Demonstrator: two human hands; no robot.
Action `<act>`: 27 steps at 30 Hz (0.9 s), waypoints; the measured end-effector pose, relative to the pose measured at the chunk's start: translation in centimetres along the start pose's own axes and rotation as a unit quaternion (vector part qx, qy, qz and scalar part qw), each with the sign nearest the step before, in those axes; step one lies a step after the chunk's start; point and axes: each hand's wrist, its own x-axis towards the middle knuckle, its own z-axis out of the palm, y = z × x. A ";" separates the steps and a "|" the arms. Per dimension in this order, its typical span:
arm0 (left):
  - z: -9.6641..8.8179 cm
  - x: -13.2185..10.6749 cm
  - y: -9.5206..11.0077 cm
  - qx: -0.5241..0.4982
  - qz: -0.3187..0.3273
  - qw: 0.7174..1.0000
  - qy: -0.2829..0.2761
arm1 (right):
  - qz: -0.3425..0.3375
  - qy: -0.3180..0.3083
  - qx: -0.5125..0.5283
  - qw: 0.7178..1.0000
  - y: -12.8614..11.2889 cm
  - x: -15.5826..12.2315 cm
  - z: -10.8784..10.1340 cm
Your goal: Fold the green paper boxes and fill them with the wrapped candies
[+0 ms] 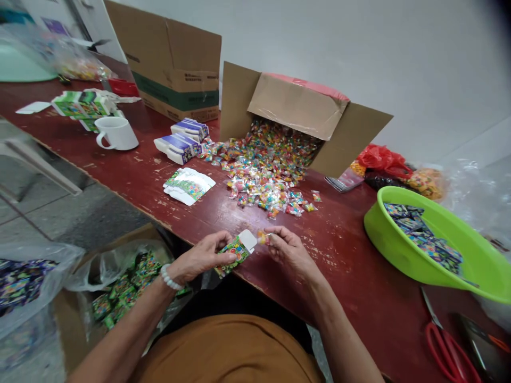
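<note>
My left hand [206,256], with a beaded bracelet at the wrist, grips a small green printed box [236,252] whose white end flap stands up. Just to its right, my right hand [289,250] pinches a small clear candy packet [262,237] with orange and yellow pieces, close to the flap. Beyond both hands, a heap of candy packets [271,186] spills across the red table from a tipped cardboard carton [297,106]. Flattened green-and-white boxes [189,186] lie left of the heap.
Purple-and-white boxes [179,146] and a white mug [115,133] stand at the left. A lime-green basin [375,229] with dark packets is on the right, above red-handled scissors [447,346]. Below the table's left edge, an open carton [66,330] holds green boxes.
</note>
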 end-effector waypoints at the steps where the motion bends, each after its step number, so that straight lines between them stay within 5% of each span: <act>1: 0.4 0.0 -0.1 -0.031 0.002 0.999 -0.013 | 0.009 -0.031 0.025 0.999 -0.3 -0.3 0.3; 5: 1.0 -0.2 0.1 -0.093 0.001 0.995 -0.039 | 0.016 -0.051 0.058 0.997 -1.3 -0.6 0.5; 11: 0.8 -0.9 0.9 -0.113 -0.006 0.994 -0.007 | 0.012 -0.020 0.134 0.991 -2.6 -1.0 0.1; 16: 1.7 -0.9 1.0 -0.147 -0.021 0.986 -0.079 | 0.003 -0.063 -0.056 0.996 -3.0 -1.5 1.1; 19: 2.6 -0.8 1.0 -0.175 -0.031 0.978 -0.105 | -0.033 -0.038 -0.100 0.994 -2.9 -1.2 1.4; 22: 3.5 -0.5 0.9 -0.206 -0.027 0.974 -0.092 | -0.085 0.027 -0.128 0.988 -2.7 -0.8 1.6; 27: 4.2 0.1 0.2 -0.194 -0.007 0.981 -0.028 | -0.142 -0.002 -0.235 0.961 -3.5 -1.0 1.6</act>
